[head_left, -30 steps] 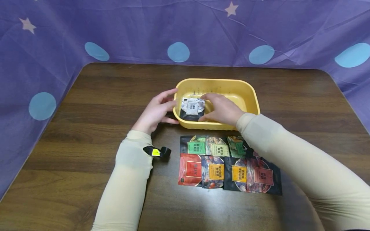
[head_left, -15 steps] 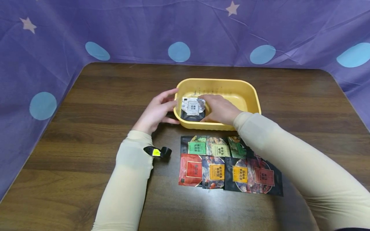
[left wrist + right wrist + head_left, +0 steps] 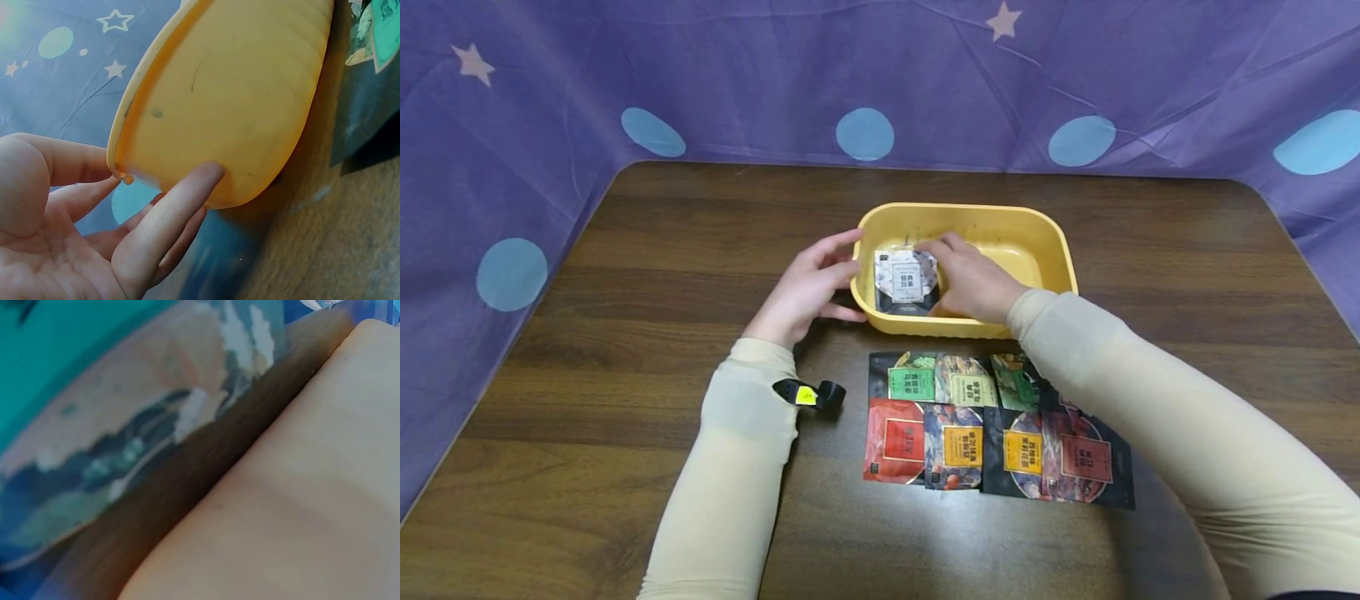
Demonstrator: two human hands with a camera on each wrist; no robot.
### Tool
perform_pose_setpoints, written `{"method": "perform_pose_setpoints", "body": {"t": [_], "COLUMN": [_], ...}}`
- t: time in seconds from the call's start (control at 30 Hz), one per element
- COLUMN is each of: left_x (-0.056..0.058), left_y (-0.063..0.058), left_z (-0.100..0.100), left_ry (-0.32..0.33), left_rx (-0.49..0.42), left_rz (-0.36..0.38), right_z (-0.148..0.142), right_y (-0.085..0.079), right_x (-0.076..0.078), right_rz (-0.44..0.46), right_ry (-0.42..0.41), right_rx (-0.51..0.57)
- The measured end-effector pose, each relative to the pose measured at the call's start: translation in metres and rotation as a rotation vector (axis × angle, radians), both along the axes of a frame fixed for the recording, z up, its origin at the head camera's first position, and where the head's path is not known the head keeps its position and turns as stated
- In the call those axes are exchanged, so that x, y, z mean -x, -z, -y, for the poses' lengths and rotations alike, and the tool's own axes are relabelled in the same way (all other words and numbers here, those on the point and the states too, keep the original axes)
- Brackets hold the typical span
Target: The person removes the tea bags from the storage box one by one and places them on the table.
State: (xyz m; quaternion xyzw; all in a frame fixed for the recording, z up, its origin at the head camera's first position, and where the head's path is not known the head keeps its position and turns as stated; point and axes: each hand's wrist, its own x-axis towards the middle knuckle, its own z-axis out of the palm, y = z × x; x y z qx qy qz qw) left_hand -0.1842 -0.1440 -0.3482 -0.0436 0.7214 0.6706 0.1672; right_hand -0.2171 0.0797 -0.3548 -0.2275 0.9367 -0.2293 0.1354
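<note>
In the head view a yellow plastic basin (image 3: 1030,242) stands on the table. Inside, at its left end, lies a black packet with a white label and a pale floral print (image 3: 907,279). My right hand (image 3: 973,283) reaches in over the near rim and grips this packet by its right side, fingers at the far corner, thumb at the near one. Outside the left end, my left hand (image 3: 808,287) touches the rim and wall with extended, spread fingers. In the left wrist view one fingertip (image 3: 211,172) rests against the basin's outer wall.
Two rows of printed packets lie in front of the basin, among them a red packet (image 3: 895,442), a green-labelled packet (image 3: 912,383) and an orange-labelled packet (image 3: 962,447). My right forearm (image 3: 1150,392) covers part of them. A purple curtain (image 3: 760,83) hangs behind the table.
The white-labelled packet in the basin has shifted slightly right and turned a little under my right hand. My left hand and the packets on the table have stayed put.
</note>
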Motion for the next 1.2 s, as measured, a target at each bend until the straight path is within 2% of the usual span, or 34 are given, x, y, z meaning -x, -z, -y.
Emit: {"method": "perform_pose_setpoints", "body": {"t": [0.37, 0.6, 0.8, 0.9, 1.07, 1.2], "left_x": [0.0, 0.0, 0.0, 0.001, 0.001, 0.001], "left_y": [-0.001, 0.0, 0.002, 0.002, 0.002, 0.002], "left_z": [-0.002, -0.001, 0.0, 0.0, 0.0, 0.0], "left_ry": [0.006, 0.003, 0.002, 0.003, 0.005, 0.007], "left_rx": [0.002, -0.003, -0.013, -0.013, -0.014, -0.013], "left_rz": [-0.004, -0.004, -0.008, -0.01, -0.013, -0.012], "right_z": [-0.003, -0.005, -0.005, -0.003, 0.001, 0.001], "right_y": [-0.004, -0.005, -0.007, -0.007, -0.009, -0.012], "right_x": [-0.004, -0.001, -0.004, -0.006, -0.01, -0.014], "right_rz": [0.031, 0.06, 0.129, 0.144, 0.137, 0.158], "right_ry": [0.047, 0.072, 0.099, 0.083, 0.057, 0.098], "right_rx": [0.059, 0.187, 0.286, 0.333, 0.367, 0.4]}}
